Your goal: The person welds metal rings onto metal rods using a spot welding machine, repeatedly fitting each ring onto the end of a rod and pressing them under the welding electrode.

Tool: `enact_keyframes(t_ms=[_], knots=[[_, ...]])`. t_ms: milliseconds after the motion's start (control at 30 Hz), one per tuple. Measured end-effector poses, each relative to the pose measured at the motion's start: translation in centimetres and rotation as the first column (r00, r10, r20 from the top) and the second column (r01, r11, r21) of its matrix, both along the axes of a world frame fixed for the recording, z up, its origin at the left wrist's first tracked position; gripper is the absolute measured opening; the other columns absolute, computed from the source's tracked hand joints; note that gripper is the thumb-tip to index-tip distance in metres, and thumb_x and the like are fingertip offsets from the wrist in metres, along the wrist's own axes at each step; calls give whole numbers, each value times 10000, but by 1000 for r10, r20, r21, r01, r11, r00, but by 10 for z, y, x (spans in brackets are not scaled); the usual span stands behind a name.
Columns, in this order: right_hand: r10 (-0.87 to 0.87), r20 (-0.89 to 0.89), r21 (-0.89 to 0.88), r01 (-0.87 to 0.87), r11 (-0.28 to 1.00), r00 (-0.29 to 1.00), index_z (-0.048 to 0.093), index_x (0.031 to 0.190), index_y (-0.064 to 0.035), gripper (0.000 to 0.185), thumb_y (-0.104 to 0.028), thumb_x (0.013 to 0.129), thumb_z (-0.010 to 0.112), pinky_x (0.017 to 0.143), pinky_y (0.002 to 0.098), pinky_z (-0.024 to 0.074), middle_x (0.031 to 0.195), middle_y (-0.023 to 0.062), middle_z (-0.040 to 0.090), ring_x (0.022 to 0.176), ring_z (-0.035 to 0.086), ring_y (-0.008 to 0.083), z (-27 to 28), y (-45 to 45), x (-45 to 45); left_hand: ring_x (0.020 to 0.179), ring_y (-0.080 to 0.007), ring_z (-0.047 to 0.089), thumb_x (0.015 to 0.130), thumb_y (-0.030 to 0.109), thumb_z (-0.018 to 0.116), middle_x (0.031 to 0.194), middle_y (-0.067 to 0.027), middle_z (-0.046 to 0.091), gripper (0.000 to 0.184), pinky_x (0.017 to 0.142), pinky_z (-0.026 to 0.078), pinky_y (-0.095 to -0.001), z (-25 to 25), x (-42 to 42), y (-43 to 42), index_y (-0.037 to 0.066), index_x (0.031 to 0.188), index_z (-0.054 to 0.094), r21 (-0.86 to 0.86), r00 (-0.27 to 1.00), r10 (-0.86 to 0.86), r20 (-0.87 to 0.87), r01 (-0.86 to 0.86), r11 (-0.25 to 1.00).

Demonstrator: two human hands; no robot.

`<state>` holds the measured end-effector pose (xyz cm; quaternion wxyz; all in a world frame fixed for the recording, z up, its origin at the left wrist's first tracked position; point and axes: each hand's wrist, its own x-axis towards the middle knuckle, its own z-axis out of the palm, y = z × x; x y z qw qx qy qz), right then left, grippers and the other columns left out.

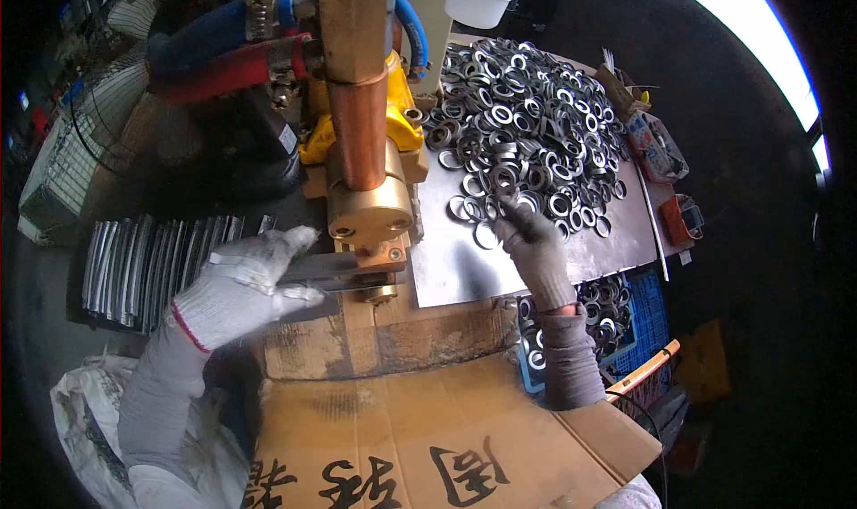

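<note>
Lying heaped on the table (451, 273) just fwd of the R hand (540, 257), metal rings (531, 139) reach its dark fingertips, which curl in; can't tell if they pinch one. L hand (245, 275): thumb & fingers apart, beside the press (360, 134) btwn both hands; contact unclear. Metal strips (147, 273) stacked left of L hand; cardboard (393, 415) below, btwn hands; blue crate (650, 308) right of R wrist.
</note>
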<state>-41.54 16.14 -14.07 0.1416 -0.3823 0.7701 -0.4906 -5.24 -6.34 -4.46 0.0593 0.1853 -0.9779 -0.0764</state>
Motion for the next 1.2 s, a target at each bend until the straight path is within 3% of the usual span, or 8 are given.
enact_keyframes(t_ms=[233,400,600,800,867,933,1000,1200], knots=[[103,-428,156,-39,987,898,757,1430,-124,465,-159,973,834,927,401,630,1186,181,820,1046,806,308,-30,5,10,1213,-415,714,955,383,852,1288,-197,730,538,1067,562,-505,4,4,3,81,1362,672,48,1000,8,5,-8,999],[329,-339,276,-241,930,881,757,1426,-110,428,-107,999,790,929,397,623,1194,184,818,1054,802,305,-11,17,22,1216,-400,713,959,322,849,1300,-188,727,522,1070,559,-495,1,9,-3,80,1383,664,60,997,-54,-47,57,997],[103,-148,206,-71,976,984,719,1458,-77,478,-285,1033,786,878,396,628,1157,178,814,1005,806,316,-20,12,25,1203,-400,710,993,322,814,1292,-203,716,558,1059,572,-509,-3,11,3,91,1471,644,0,997,-65,-29,65,998],[150,-445,243,-42,969,883,739,1432,-68,465,-279,1023,803,848,368,625,1103,139,825,933,796,269,-32,2,39,1122,-382,731,937,263,861,1227,-176,731,577,990,583,-490,5,9,19,68,1440,659,24,1000,16,-21,-15,1000],[80,462,-50,-65,997,883,741,1411,-12,401,-161,1040,772,871,335,633,1146,90,815,947,782,213,-18,9,42,1061,-387,729,915,247,873,1157,-181,733,587,942,586,-494,1,9,26,56,1431,669,-55,999,18,-50,-21,998],[77,811,-170,109,979,580,732,1384,47,350,-27,1044,699,883,317,650,1189,113,790,983,772,192,-8,16,33,1027,-392,729,887,239,891,1125,-190,734,613,912,587,-496,-3,8,35,42,1427,678,-51,997,61,-50,-63,997],[66,830,-195,178,964,554,732,1362,63,327,-28,1053,675,880,316,652,1169,115,796,984,771,195,-16,22,17,1025,-386,735,872,245,902,1119,-196,739,634,910,594,-499,-16,12,46,33,1427,681,24,997,54,-60,-53,998],[-9,40,185,2,983,999,808,1304,-22,386,-255,997,789,1005,372,589,1224,175,828,1101,790,256,-28,24,7,982,-340,733,789,302,936,1079,-146,747,685,868,602,-474,-37,33,69,82,1404,727,-25,992,17,-122,-20,999]])
